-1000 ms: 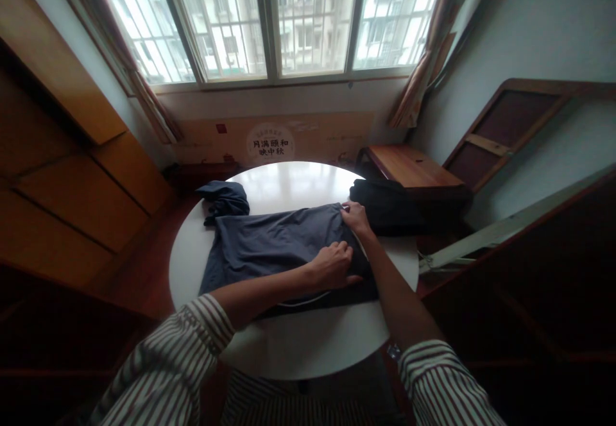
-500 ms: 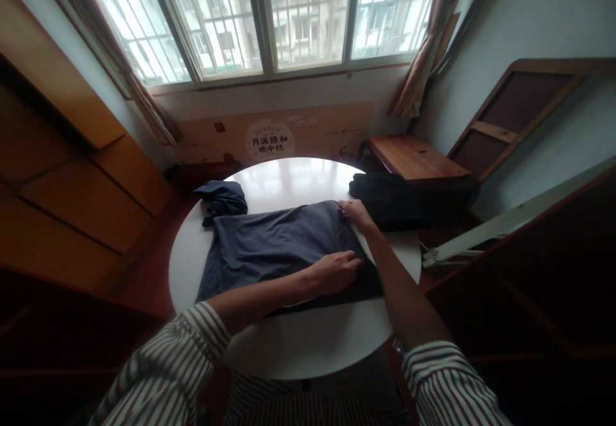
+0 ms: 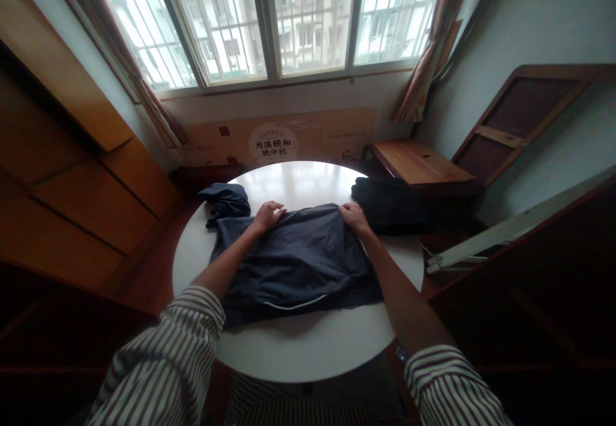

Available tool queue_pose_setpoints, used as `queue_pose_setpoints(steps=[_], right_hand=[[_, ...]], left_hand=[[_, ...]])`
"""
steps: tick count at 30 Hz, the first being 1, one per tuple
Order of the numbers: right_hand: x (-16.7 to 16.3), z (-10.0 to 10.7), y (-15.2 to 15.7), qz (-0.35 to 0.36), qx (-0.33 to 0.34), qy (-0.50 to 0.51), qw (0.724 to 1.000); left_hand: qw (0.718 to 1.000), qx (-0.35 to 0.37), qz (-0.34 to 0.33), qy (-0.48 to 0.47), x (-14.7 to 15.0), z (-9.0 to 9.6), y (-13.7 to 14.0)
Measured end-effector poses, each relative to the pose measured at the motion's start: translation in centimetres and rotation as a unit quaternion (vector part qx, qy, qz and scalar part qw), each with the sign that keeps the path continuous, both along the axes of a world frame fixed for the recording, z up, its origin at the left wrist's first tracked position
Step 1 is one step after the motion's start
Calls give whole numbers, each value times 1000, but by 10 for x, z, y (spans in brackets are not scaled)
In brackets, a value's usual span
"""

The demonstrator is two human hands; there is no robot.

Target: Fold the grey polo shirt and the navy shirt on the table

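A dark grey-blue garment [image 3: 298, 253] lies spread flat on a round white table [image 3: 308, 355], lightly creased, with a thin white curved line near its near edge. Its exact kind is unclear. At its far right corner, my right hand [image 3: 355, 217] is closed, pinching the cloth. My left hand [image 3: 269, 215] is over the far edge, left of the middle; its thumb and fingers look apart, with no cloth visibly gripped.
A crumpled dark blue cloth [image 3: 226, 203] lies at the table's left. Folded black cloth [image 3: 389, 206] rests at the right edge. Beyond the table stand a wooden side table [image 3: 418, 161] and a printed panel [image 3: 312, 127] below the window.
My left hand has moved from the garment's right side up and left to its far edge. The right hand keeps its hold on the corner. The white line near the front is now uncovered.
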State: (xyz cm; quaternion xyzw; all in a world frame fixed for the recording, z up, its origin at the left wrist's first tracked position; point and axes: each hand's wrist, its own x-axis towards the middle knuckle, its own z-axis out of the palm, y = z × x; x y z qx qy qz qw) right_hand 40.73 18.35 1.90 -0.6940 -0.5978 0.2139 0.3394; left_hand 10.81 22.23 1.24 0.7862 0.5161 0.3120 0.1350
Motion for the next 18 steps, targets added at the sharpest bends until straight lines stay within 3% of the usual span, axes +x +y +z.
queue_pose_setpoints(steps=[6, 18], right_hand=[[1, -3, 3, -8, -1, -13, 1000], [9, -2, 2, -10, -4, -26, 1000]], left_hand=[[999, -47, -16, -20, -16, -16, 5], [996, -79, 18, -46, -22, -20, 21]])
